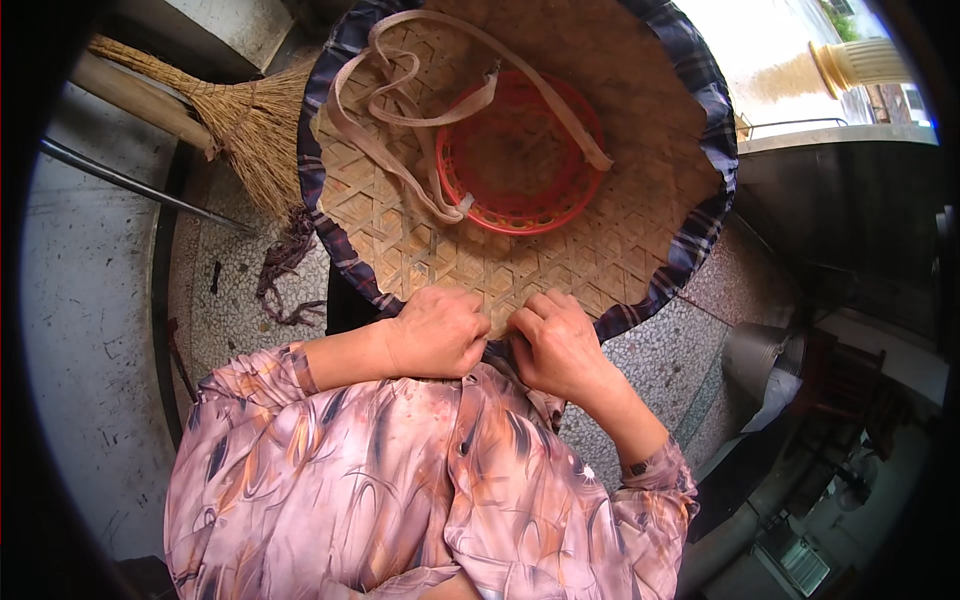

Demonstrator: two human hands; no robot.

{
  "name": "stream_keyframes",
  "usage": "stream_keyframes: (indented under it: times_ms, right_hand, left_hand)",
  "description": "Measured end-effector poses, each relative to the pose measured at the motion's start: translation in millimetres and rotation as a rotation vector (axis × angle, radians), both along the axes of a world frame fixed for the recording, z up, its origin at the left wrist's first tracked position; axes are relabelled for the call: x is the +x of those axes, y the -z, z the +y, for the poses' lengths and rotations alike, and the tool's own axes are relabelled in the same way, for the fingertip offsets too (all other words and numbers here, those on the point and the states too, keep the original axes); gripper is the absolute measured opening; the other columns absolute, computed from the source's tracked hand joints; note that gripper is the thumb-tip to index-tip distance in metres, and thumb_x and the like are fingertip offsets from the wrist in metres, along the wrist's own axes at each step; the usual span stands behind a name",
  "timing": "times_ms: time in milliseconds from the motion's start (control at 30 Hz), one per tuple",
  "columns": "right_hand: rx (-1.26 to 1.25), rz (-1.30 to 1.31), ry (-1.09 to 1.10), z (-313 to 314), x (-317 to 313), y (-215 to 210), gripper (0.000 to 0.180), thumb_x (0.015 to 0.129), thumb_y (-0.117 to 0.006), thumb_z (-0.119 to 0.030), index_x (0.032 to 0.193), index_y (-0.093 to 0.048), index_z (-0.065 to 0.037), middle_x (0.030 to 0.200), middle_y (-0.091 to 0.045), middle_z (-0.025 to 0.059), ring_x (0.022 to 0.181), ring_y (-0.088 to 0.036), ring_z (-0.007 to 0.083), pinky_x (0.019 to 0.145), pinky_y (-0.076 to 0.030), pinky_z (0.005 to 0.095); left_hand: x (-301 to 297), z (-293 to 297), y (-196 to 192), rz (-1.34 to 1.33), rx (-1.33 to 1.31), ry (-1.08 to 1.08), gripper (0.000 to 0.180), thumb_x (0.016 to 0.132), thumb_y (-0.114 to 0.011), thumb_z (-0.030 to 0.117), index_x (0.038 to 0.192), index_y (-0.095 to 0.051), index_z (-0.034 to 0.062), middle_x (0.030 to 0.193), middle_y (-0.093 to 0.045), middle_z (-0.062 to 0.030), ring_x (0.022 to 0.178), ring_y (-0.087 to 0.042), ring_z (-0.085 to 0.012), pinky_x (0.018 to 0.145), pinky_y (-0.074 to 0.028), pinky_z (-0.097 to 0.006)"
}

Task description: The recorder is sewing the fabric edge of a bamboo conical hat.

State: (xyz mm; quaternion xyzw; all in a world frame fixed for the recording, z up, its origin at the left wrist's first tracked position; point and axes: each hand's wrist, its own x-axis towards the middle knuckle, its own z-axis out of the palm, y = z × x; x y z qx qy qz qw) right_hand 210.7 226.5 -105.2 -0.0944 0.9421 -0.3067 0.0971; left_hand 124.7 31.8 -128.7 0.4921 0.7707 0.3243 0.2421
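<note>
The left hand (440, 328) and the right hand (555, 340) are curled tight, side by side, holding the near edge of a big round woven tray (640, 180). On its far part sits a red basket (510, 215) with a long strap (575, 130) looped over it. A straw broom (262, 125) is to the left.

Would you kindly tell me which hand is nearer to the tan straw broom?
Left. The left hand, at the near rim of the round woven bamboo tray, is below and right of the broom; the right hand, also there, is farther right.
</note>
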Motion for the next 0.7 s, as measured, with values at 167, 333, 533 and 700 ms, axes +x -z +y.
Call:
stream_keyframes:
  times_ms: [167, 333, 533, 700]
  right_hand:
    - [-0.162, 0.028, -0.056, -3.9, 3.0, -6.5, 0.015, 0.067, -0.068, -0.007, 0.082, -0.064, -0.005, 0.083, -0.057, 0.0109, 0.083, -0.055, 0.0314, 0.071, -0.043, 0.0410]
    - [-0.135, 0.028, -0.081, -2.1, 6.1, -5.5, 0.015, 0.068, -0.068, -0.007, 0.083, -0.064, -0.006, 0.083, -0.056, 0.0095, 0.084, -0.054, 0.0302, 0.071, -0.043, 0.0402]
    - [-0.134, 0.044, -0.074, -2.4, 7.4, -11.7, 0.012, 0.070, -0.068, -0.007, 0.080, -0.064, -0.006, 0.081, -0.055, 0.0091, 0.082, -0.054, 0.0296, 0.071, -0.044, 0.0397]
    - [-0.155, 0.063, -0.072, -2.3, 8.0, -14.6, 0.011, 0.071, -0.069, -0.009, 0.081, -0.064, -0.006, 0.081, -0.056, 0.0089, 0.082, -0.055, 0.0293, 0.071, -0.044, 0.0399]
  left_hand:
    - [-1.9, -6.2, 0.0, -0.007, 0.051, 0.015, 0.013, 0.074, -0.067, 0.017, 0.071, -0.065, 0.0052, 0.076, -0.058, -0.0125, 0.077, -0.061, -0.0314, 0.067, -0.049, -0.044]
    - [-1.4, -12.5, -2.8, -0.012, 0.164, -0.034, 0.015, 0.073, -0.072, 0.016, 0.081, -0.063, 0.0058, 0.082, -0.058, -0.0104, 0.080, -0.060, -0.0309, 0.072, -0.046, -0.043]
    - [-1.0, -28.1, -9.6, 0.137, 0.360, 0.087, 0.023, 0.073, -0.076, 0.015, 0.092, -0.064, 0.0088, 0.089, -0.061, -0.0044, 0.083, -0.060, -0.0233, 0.075, -0.042, -0.038]
    - [3.7, -27.7, -13.2, 0.134, 0.285, 0.034, 0.024, 0.072, -0.074, 0.021, 0.090, -0.065, 0.0088, 0.091, -0.060, -0.0050, 0.089, -0.059, -0.0234, 0.082, -0.043, -0.038]
